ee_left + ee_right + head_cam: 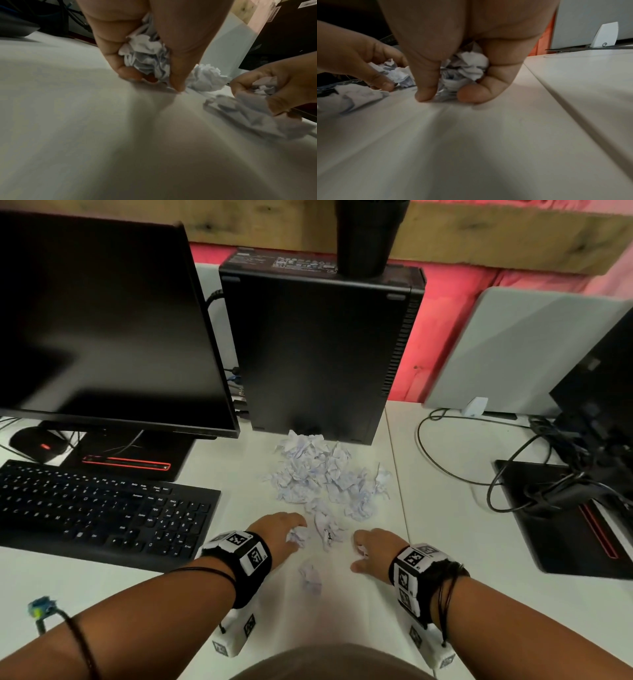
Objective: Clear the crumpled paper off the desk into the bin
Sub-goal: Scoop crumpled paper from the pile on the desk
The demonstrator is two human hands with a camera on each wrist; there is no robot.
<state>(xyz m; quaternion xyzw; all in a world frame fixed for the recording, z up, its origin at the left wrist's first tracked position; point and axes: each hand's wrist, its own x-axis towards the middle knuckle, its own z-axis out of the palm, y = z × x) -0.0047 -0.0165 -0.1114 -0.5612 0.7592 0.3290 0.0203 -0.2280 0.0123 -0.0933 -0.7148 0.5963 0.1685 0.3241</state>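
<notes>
Head view has me mid-grab: my left hand (279, 534) is curled round one crumpled ball (297, 537) and my right hand (375, 549) is clenched on another wad (467, 70), both pressed low against the white desk (445, 542). The wrist cams back that up, thumb and fingers wrapped right round the paper on each side. So this looks like the pick-up step, with two balls in hand and nothing binned yet as far as I can tell. The main paper heap (325, 474) sits further back, just in front of the black PC tower (318, 354), plus a stray ball (310, 577) near me between my wrists and a loose piece (327, 530) between my hands. No bin in any view, so I reckon the next move is lifting both fists off the desk and finding it, keeping the squeeze firm since the paper is springy and light. Then plenty more trips.
</notes>
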